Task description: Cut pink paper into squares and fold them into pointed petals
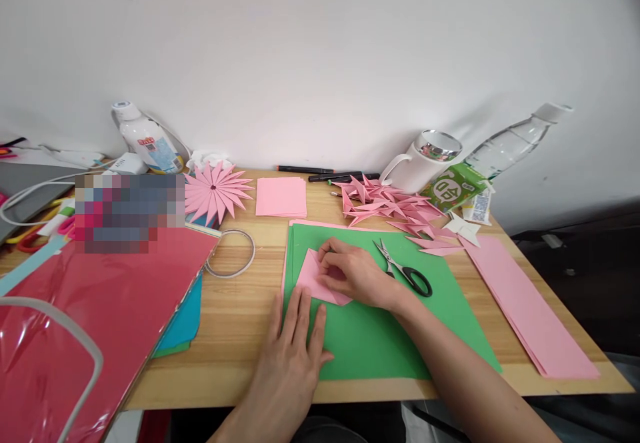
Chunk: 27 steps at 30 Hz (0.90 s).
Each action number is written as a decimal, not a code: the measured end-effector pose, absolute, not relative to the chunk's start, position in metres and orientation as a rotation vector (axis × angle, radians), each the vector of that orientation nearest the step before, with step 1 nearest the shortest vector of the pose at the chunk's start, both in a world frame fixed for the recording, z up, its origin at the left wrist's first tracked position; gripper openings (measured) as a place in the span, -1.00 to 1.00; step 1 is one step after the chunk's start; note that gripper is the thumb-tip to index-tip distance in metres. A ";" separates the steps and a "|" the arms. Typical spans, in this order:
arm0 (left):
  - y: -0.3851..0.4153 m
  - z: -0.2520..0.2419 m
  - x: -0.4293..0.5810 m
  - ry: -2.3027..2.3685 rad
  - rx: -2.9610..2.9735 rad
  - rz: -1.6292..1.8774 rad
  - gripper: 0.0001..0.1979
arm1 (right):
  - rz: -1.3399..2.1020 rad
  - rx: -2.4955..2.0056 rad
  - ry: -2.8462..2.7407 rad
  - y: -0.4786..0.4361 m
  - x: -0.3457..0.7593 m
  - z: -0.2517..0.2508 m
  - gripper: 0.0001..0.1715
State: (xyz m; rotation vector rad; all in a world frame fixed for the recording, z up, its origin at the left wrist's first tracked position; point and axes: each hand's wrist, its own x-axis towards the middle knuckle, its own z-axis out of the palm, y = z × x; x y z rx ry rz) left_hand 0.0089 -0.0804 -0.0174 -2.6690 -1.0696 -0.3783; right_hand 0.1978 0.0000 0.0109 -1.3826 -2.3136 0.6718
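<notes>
A partly folded sheet of pink paper [313, 269] lies on the green sheets [373, 343]. My right hand [355, 271] bends over it with curled fingers, pinching part of the paper; the fingertips partly hide the fold. My left hand [295, 349] lies flat with fingers spread, its fingertips at the paper's lower left edge. Just right of my right hand, black-handled scissors [403, 269] rest on the green sheets, blades apart.
Behind are a pink paper star [214, 188], stacked pink squares [281, 196] and folded pink pieces [385, 203]. A mug [415, 166] and bottle [515, 143] stand right. Pink strips [530, 309] lie right, a tape roll [253, 256] and red sheets [125, 296] left.
</notes>
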 end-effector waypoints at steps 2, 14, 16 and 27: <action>-0.083 -0.019 0.012 -1.131 -2.656 -0.422 -0.47 | 0.680 -1.378 -2.312 0.000 0.198 0.011 -0.92; -0.087 -0.018 0.003 -1.086 -2.694 -0.415 -0.51 | 0.700 -1.367 -2.331 0.000 0.200 0.011 -0.97; -0.087 -0.017 0.004 -1.086 -2.681 -0.453 -0.54 | 0.699 -1.366 -2.326 0.000 0.200 0.011 -0.97; -0.088 -0.017 0.007 -1.117 -2.674 -0.517 -0.60 | 0.709 -1.360 -2.322 0.000 0.200 0.010 -0.97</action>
